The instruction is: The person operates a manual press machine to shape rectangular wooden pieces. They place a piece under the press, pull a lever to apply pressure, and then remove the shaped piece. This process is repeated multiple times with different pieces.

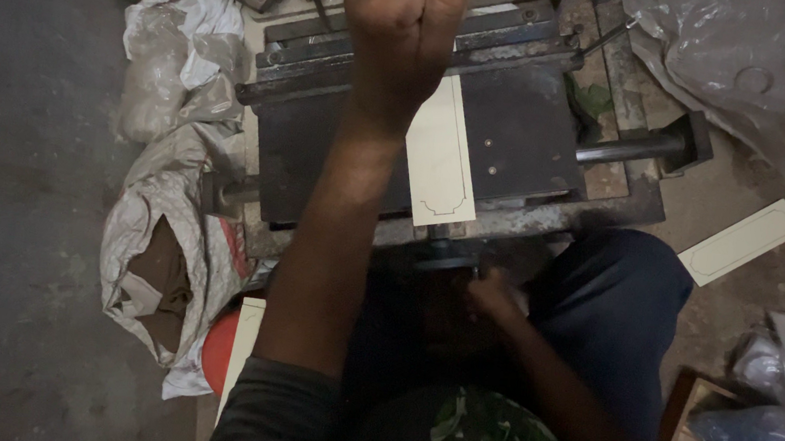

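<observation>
My left hand [404, 22] is raised above a dark metal press [516, 136], its fingers closed in a fist around what looks like the press handle, most of which is hidden by the hand. On the press plate lies a cream card [439, 163] with a thin printed border. My right hand [491, 292] is low by the front edge of the press, near a round dark knob [442, 252]; it is in shadow and its grip is unclear. My dark blue trouser leg [609, 309] lies under it.
A second cream card [742, 241] lies on the floor to the right. Plastic sacks [162, 227] sit left of the press, and clear plastic bags [762, 74] at the upper right. A small wooden box [695, 417] stands at the lower right. Grey concrete floor [14, 165] is on the left.
</observation>
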